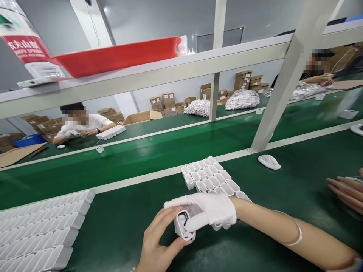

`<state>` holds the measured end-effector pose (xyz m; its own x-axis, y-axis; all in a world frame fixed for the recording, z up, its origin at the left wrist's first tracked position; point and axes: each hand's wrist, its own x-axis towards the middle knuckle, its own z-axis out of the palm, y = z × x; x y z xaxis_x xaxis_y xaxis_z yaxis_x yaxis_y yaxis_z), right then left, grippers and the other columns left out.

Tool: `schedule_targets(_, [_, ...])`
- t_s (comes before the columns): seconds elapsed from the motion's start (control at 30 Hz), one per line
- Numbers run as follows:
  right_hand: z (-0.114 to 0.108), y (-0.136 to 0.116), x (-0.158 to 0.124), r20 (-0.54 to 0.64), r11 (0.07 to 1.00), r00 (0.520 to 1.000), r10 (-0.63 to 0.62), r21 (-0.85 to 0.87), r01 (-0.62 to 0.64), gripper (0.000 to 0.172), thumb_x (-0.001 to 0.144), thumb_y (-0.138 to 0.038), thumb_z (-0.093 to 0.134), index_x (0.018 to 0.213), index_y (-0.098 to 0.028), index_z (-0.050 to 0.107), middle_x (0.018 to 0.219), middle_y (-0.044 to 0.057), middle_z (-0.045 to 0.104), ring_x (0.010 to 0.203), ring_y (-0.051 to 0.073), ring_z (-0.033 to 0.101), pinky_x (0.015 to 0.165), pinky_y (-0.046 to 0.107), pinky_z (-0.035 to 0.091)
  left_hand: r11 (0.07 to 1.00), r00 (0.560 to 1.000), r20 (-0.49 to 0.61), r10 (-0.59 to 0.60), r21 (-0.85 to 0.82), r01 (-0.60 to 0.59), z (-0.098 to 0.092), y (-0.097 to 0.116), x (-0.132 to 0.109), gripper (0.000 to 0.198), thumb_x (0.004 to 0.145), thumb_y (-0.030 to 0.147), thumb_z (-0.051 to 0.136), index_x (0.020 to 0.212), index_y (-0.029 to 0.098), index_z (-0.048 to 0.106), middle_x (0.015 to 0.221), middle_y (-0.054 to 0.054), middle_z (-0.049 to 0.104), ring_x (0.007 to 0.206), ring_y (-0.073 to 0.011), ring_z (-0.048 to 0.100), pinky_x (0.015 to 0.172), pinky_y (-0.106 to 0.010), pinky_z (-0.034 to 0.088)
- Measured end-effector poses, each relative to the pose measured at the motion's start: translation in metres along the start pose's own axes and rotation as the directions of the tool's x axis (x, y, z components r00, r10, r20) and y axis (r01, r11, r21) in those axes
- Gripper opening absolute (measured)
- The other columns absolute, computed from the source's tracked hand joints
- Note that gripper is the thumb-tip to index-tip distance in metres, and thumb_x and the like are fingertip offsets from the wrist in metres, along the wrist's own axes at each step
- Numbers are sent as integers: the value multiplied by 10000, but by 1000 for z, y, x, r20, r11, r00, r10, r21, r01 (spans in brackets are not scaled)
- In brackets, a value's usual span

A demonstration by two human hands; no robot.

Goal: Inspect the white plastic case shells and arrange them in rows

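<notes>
My bare left hand grips a small white plastic case between fingers and thumb, its opening tilted toward me. A bit of green circuit board and a white part show inside. My right hand wears a white glove. Its thumb presses at the case's opening while the fingers reach over the far side; what lies under the thumb is hidden. Just behind the right hand stands a group of open white cases, partly covered by that hand and forearm.
Rows of white cases fill the left of the green table. A white glove lies right, near another person's hand. Beyond runs a green conveyor belt. A slanted post carries a shelf with a red tray.
</notes>
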<state>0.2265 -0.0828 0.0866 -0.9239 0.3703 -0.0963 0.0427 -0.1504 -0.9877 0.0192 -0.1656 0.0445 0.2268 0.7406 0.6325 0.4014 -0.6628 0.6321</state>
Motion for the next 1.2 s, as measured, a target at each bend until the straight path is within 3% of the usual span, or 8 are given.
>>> schedule_targets(0.13, [1,2,-2,-101,995,994,27,-89,-36,969,666,-336,913,1517,-243,459,1086,57,644,922,152,647,843,304,557,1000,1000,10,8,18,-8,-1,-1,1,470,857,343,792,1307,302,660,1180,-67,759,1096,-250,722,989,-345,594])
schedule_targets(0.37, [8,7,3,-137,998,991,4,-61,-12,980,569,-362,955,1447,-242,537,1076,42,654,938,189,650,873,349,552,1000,1000,22,5,27,-5,-3,0,1,446,839,338,808,1265,265,698,1126,-102,773,1055,-279,738,948,-375,618])
schedule_targets(0.47, [10,5,3,-134,995,991,-6,-99,-7,931,613,-387,934,1444,-231,544,1011,35,669,900,186,652,836,340,558,1000,1000,4,17,3,-17,-2,-2,4,436,837,341,809,1256,267,711,1112,-101,780,1036,-281,748,939,-376,623])
schedule_targets(0.63, [0,-1,-2,-55,989,998,-16,-151,7,784,811,-441,790,1500,-217,491,981,47,688,834,140,661,853,330,566,998,1000,-14,27,-63,-28,-1,-2,9,463,799,415,832,1230,282,730,1098,-89,788,1016,-267,758,925,-344,624])
schedule_targets(0.8, [-8,-5,-7,-8,982,1000,-14,-187,12,945,672,-376,899,1503,-191,489,1011,59,717,908,165,676,883,318,563,999,999,45,14,-50,-12,-1,-1,11,459,794,429,832,1219,280,743,1051,-98,797,994,-280,763,897,-350,635])
schedule_targets(1.03, [-1,-5,-8,-118,934,993,26,-352,-66,875,662,-357,889,1459,-245,547,907,1,725,717,131,646,719,244,556,995,992,124,-33,-93,45,-5,1,16,448,776,410,852,1199,297,758,1053,-97,794,955,-272,765,843,-329,647])
schedule_targets(1.2, [4,5,-4,-146,870,989,-3,-488,-69,751,733,-324,788,1444,-253,555,939,-7,734,793,165,689,755,262,559,994,989,147,-34,-95,48,-8,2,16,440,791,410,838,1208,300,753,1072,-96,788,969,-265,762,858,-331,642])
